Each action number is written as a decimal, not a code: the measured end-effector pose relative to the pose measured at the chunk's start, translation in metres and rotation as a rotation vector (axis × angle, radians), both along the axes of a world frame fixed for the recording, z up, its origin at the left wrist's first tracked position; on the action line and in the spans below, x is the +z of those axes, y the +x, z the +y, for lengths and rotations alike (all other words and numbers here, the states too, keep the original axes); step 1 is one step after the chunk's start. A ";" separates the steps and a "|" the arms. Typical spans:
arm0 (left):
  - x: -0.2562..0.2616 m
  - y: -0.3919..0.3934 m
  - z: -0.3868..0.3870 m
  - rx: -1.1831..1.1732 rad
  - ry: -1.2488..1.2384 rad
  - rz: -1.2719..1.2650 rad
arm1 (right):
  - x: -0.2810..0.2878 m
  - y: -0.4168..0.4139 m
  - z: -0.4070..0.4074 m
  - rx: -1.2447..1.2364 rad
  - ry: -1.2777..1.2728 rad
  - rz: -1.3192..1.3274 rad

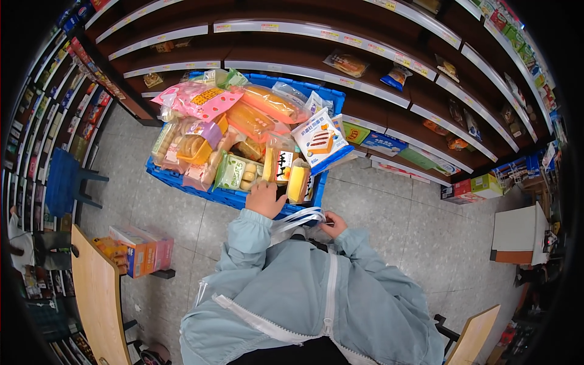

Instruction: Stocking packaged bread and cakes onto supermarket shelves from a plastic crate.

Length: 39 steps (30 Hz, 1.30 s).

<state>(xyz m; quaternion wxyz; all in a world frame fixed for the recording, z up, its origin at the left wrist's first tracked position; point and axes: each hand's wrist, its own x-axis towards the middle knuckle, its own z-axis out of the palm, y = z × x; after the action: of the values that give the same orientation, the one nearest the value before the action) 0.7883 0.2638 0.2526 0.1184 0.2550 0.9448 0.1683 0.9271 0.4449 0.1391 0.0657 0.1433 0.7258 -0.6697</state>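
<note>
A blue plastic crate (214,197) heaped with packaged breads stands before me against the shelves. My left hand (266,200) rests at its near edge, its fingertips at a green-and-clear pack of small round buns (242,173); its grip is unclear. To its right is a yellow cake pack (298,182). My right hand (334,224) pinches a bundle of white plastic strips (299,218) at the crate's near right corner. A white-and-blue bread bag (322,140) leans on the right side of the heap. A pink bag (198,99) lies at the back left, beside long orange-wrapped breads (269,104).
Shelves (292,28) with a few packaged breads curve around the far side. A blue plastic stool (64,182) stands left, near a wooden board (98,292) and cartons (141,251). More boxes (474,188) and a white-topped stand (518,235) are right. A person (23,246) is at far left.
</note>
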 end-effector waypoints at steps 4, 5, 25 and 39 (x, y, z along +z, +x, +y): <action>0.002 -0.014 0.001 0.062 0.031 -0.146 | 0.010 0.005 0.016 -0.069 -0.161 0.050; -0.002 -0.018 -0.001 0.117 0.139 -0.126 | 0.014 0.009 0.022 -0.074 -0.160 0.049; -0.019 -0.032 0.014 0.026 0.270 -0.008 | -0.010 0.042 0.036 0.242 0.411 -0.329; -0.041 -0.057 0.018 0.080 0.375 -0.099 | -0.013 0.041 0.030 0.203 0.456 -0.361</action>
<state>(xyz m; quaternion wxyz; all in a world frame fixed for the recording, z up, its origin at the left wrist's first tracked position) 0.7316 0.2815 0.2114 0.1084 0.2263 0.8993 0.3582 0.9679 0.4749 0.1266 0.2264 0.1978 0.8446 -0.4431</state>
